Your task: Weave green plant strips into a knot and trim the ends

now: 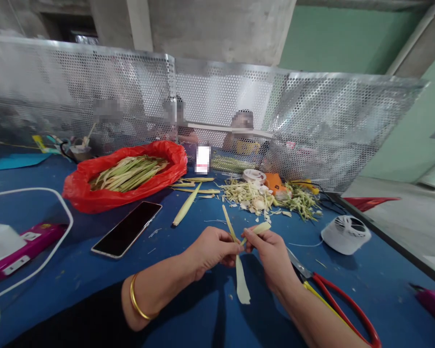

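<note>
Head view is showing both hands working at the lower middle of the frame, just above the blue bench (76,290). The left hand (214,249) is pinching a long strip (243,287) of pale leaf between thumb and fingers; its narrow end is pointing up towards the middle of the frame, and what seems to be its broad end is hanging below the fingertips. The right hand (266,249) is gripping a short strip (263,226), which is slanting up to the right and meeting the long one at the left fingertips. Whether the two are knotted or only crossing is hidden by the fingers.

The step in hand seems to be joining or folding the strips where they are meeting. The next move is probably calling for a firm left pinch at the crossing, with the right fingers guiding the short piece without tearing it.

More leaves (134,171) are lying in a red bag (81,195) at left of centre. Scissors (301,269) are lying at the lower right, partly behind the right forearm, and a string reel (348,235) is standing beyond them.
</note>
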Demonstrator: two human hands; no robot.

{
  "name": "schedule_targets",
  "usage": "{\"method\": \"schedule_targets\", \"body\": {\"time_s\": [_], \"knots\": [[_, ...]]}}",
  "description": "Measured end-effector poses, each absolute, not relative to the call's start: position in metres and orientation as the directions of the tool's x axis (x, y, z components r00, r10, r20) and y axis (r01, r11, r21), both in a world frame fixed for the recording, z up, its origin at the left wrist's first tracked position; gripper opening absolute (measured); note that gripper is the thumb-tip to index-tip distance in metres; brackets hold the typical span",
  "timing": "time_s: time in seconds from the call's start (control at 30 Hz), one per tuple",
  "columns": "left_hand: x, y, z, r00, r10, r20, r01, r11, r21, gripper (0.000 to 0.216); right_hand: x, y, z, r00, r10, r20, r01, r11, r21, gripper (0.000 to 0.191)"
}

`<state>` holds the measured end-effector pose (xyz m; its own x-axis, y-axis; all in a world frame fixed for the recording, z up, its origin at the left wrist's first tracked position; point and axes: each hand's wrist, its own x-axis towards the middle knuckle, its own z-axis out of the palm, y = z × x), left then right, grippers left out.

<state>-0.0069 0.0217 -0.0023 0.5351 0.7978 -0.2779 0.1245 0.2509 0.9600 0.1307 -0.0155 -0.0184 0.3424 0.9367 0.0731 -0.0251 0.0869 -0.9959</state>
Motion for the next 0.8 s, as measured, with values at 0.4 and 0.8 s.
{"method": "schedule_targets", "body": {"time_s": [0.4,0.8], "knots": [[-0.005,0.014,-0.003,0.533,0.802,-0.27,0.224,0.174,0.959,0.017,0.148,-0.014,-0.013,0.17,0.827,0.536,0.68,0.295,-0.671,0.023],[-0.003,0.008,-0.005,0.637,0.731,-0.245,0.243,0.11,0.964,0.022,0.133,-0.024,-0.017,0.134,0.867,0.481,0.598,0.316,-0.737,0.025]]}}
